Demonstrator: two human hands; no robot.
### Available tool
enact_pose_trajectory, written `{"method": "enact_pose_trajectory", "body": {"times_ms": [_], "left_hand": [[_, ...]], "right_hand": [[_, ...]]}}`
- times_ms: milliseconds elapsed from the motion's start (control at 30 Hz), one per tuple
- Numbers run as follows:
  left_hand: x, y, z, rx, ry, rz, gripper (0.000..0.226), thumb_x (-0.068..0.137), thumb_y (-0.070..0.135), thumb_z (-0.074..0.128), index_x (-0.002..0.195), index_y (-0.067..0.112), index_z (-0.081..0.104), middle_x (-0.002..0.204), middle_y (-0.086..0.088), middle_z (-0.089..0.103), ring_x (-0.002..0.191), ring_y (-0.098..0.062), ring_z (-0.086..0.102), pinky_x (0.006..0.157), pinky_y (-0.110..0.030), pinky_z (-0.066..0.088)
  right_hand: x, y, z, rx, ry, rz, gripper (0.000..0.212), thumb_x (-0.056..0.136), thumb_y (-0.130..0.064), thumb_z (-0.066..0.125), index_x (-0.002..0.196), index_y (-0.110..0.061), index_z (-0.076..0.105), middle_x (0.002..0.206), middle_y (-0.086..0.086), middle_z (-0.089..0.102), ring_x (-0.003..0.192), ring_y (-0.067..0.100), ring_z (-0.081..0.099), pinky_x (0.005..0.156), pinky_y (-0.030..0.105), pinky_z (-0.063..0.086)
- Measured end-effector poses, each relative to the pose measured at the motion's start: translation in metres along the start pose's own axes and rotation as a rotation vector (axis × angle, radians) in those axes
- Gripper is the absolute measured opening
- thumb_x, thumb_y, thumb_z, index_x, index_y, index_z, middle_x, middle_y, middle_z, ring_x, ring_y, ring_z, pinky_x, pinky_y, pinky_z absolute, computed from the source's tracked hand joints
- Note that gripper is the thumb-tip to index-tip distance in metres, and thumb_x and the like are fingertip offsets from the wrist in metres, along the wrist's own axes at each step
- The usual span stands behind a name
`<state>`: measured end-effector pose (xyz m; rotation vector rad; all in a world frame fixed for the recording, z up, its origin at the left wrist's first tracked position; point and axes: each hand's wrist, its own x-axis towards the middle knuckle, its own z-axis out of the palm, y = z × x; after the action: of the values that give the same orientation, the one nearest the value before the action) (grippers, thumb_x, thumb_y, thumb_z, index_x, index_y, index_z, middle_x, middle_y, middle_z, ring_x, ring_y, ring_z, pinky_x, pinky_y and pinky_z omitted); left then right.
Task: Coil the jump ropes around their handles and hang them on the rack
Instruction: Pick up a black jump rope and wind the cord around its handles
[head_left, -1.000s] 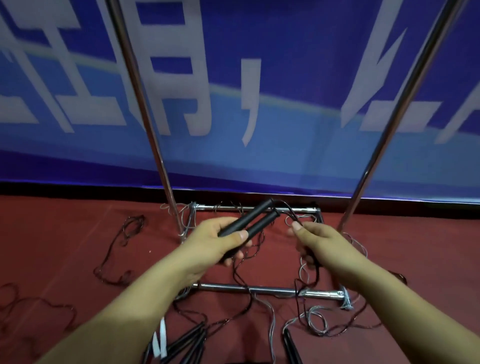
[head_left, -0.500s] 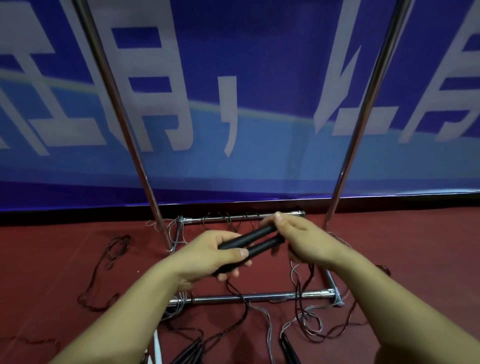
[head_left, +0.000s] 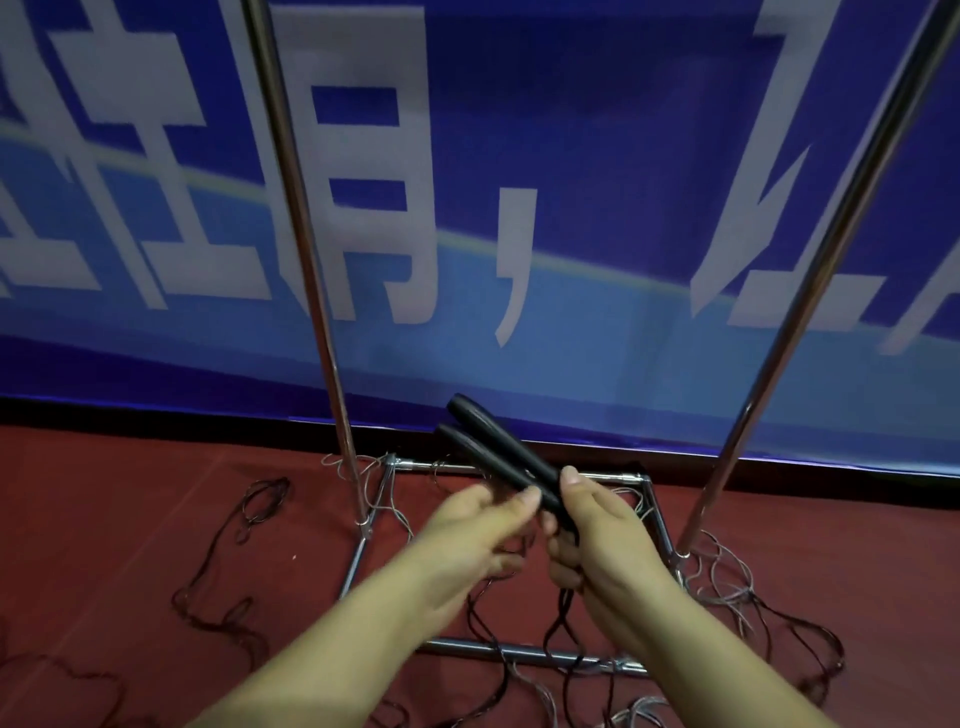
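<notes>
Two black handles (head_left: 498, 457) sit side by side in the head view, tips toward 11 o'clock. The right hand (head_left: 602, 540) curls its fingers round their low end. The left hand (head_left: 467, 540) pinches near them; what it pinches is blurred. To wrap well, the person should likely keep the handles together and the rope (head_left: 561, 618) tight. No boxes or bins show. The rack (head_left: 311, 291) stands behind.

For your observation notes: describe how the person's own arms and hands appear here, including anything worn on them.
Both forearms are bare as far as the picture shows: no sleeves, gloves, watch or rings visible. The left hand is motion-blurred; the right hand looks sharper, with short nails.
</notes>
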<state>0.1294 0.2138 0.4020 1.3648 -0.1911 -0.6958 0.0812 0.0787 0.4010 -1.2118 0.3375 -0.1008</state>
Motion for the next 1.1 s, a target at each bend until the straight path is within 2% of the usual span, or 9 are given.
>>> {"method": "enact_pose_trajectory", "body": {"times_ms": [100,167,267,333,500,700,833,933,1100], "left_hand": [[0.01,-0.011,0.015,-0.045,0.082,0.042,0.028,0.097,0.032,0.06,0.109,0.007,0.064,0.069,0.0,0.059,0.061,-0.009,0.053,0.062,-0.023,0.04],[0.013,-0.01,0.017,-0.078,0.16,0.086,0.024,0.102,0.026,0.055,0.107,0.006,0.068,0.072,-0.005,0.058,0.052,-0.008,0.047,0.055,-0.023,0.036],[0.013,-0.005,0.019,-0.145,0.26,0.085,0.022,0.103,0.023,0.053,0.093,0.017,0.072,0.091,-0.004,0.075,0.062,-0.016,0.058,0.043,-0.023,0.032],[0.015,-0.004,0.018,-0.153,0.305,0.06,0.018,0.104,0.023,0.052,0.102,0.014,0.068,0.098,-0.002,0.079,0.078,-0.019,0.069,0.038,-0.02,0.034],[0.024,-0.003,0.006,-0.107,0.393,0.106,0.018,0.105,0.021,0.051,0.096,0.01,0.062,0.074,-0.001,0.076,0.076,-0.019,0.073,0.075,-0.041,0.058],[0.03,0.008,-0.015,-0.019,0.424,0.207,0.015,0.105,0.019,0.051,0.104,0.006,0.058,0.079,-0.007,0.065,0.061,-0.016,0.066,0.065,-0.031,0.06],[0.033,0.017,-0.023,-0.097,0.476,0.201,0.015,0.105,0.017,0.05,0.106,0.005,0.059,0.074,-0.005,0.064,0.054,-0.015,0.057,0.05,-0.025,0.052],[0.036,0.025,-0.034,-0.287,0.482,0.173,0.018,0.107,0.019,0.048,0.103,0.007,0.06,0.068,-0.002,0.062,0.049,-0.012,0.052,0.048,-0.027,0.048],[0.028,0.031,-0.056,-0.179,0.457,0.193,0.019,0.107,0.019,0.048,0.102,0.006,0.061,0.073,-0.005,0.062,0.054,-0.014,0.054,0.052,-0.028,0.044]], "right_hand": [[0.001,0.004,0.004,-0.016,-0.041,0.05,0.034,0.107,-0.032,0.038,0.088,-0.008,0.053,0.06,0.004,0.049,0.042,0.01,0.026,0.04,0.019,0.019],[0.0,0.007,0.006,-0.059,-0.077,0.092,0.038,0.107,-0.034,0.037,0.084,-0.01,0.056,0.062,0.004,0.052,0.044,0.012,0.029,0.042,0.02,0.021],[-0.003,0.013,0.009,-0.149,-0.125,0.148,0.038,0.107,-0.034,0.038,0.082,-0.011,0.056,0.065,0.006,0.055,0.045,0.014,0.034,0.046,0.023,0.022],[-0.004,0.016,0.011,-0.189,-0.145,0.173,0.035,0.107,-0.033,0.038,0.087,-0.011,0.056,0.065,0.008,0.056,0.045,0.015,0.037,0.045,0.022,0.023],[0.0,0.012,0.009,-0.27,-0.216,0.234,0.038,0.107,-0.034,0.039,0.089,-0.007,0.059,0.06,0.007,0.055,0.048,0.019,0.05,0.045,0.027,0.038],[0.009,0.003,-0.014,-0.593,-0.336,0.135,0.018,0.097,-0.022,0.062,0.081,-0.014,0.063,0.064,-0.001,0.057,0.063,0.013,0.054,0.074,0.033,0.044],[0.012,-0.002,-0.027,-0.888,-0.346,0.073,0.012,0.091,-0.023,0.069,0.085,-0.015,0.064,0.067,-0.005,0.06,0.063,0.015,0.059,0.067,0.031,0.049],[0.019,-0.006,-0.04,-1.134,-0.263,0.028,0.031,0.087,-0.047,0.069,0.08,-0.017,0.064,0.068,-0.004,0.064,0.068,0.019,0.065,0.067,0.031,0.052],[0.025,-0.014,-0.072,-1.189,-0.066,0.015,0.052,0.077,-0.063,0.072,0.064,-0.017,0.05,0.054,-0.008,0.048,0.052,0.011,0.044,0.054,0.027,0.037]]}}
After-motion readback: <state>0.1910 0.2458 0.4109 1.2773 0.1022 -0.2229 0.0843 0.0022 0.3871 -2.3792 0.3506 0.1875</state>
